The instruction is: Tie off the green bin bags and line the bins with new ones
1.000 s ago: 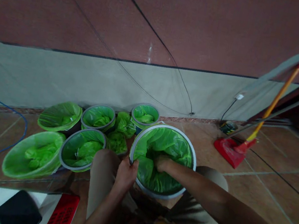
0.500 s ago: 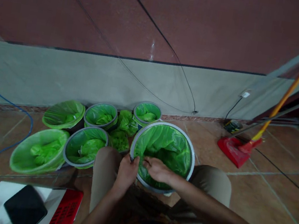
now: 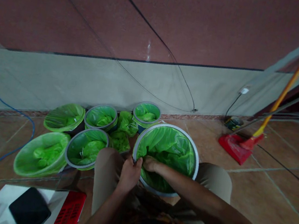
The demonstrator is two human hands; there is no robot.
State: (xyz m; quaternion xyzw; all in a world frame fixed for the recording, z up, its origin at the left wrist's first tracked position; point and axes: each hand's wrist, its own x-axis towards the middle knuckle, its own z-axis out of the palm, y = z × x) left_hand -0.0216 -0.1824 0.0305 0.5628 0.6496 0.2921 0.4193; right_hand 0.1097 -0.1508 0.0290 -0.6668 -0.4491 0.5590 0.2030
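A round bin with a pale grey rim stands between my knees, lined with a translucent green bin liner. My left hand is closed over the near-left part of the rim, thumb on top, pinching the liner edge there. Just inside the bin is my right hand, its fingers curled against the liner close to my left hand. Its fingertips are partly hidden. Folds of the liner sag loosely toward the dark bottom of the bin.
Several lined bins, including a grey-rimmed bin, stand to the left. Loose green bags lie among them. A black phone-like object rests on a white and red box. A red dustpan and blue hose flank the area.
My right hand has moved slightly left and down against the liner, its fingers more curled. My left hand stays on the rim. The view has shifted and tilted a little.
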